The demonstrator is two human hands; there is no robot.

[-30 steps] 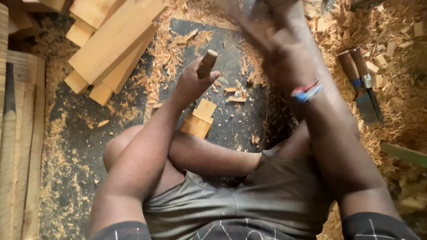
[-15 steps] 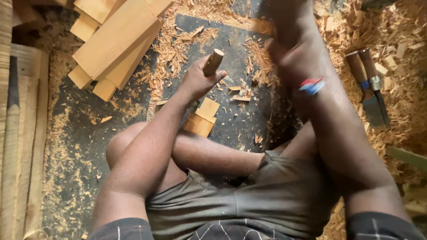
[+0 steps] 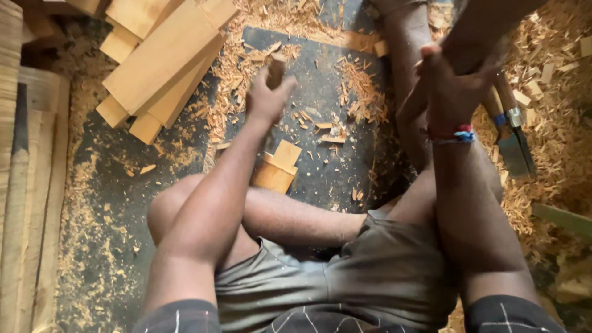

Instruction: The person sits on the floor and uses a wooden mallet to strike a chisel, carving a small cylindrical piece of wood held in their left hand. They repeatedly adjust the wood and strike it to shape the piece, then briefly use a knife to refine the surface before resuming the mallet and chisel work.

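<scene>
My left hand (image 3: 266,95) is closed around the wooden handle of a chisel (image 3: 275,66), held upright over the dark mat (image 3: 333,117). Just below it, against my folded leg, stands a small pale wooden block (image 3: 277,168). Off to the right, my right hand (image 3: 449,86), with a coloured thread bracelet at the wrist, grips a dark wooden tool (image 3: 490,28) that runs up out of the frame. Its head is hidden. The two hands are apart, the right one a little higher.
Several cut planks (image 3: 163,58) lie stacked at the top left, and long boards (image 3: 24,185) run along the left edge. Two chisels with metal blades (image 3: 512,132) rest in wood shavings (image 3: 555,74) on the right. Chips are scattered over the mat.
My left hand has lifted the chisel slightly away from the block. My right hand has swung to the right with its dark tool.
</scene>
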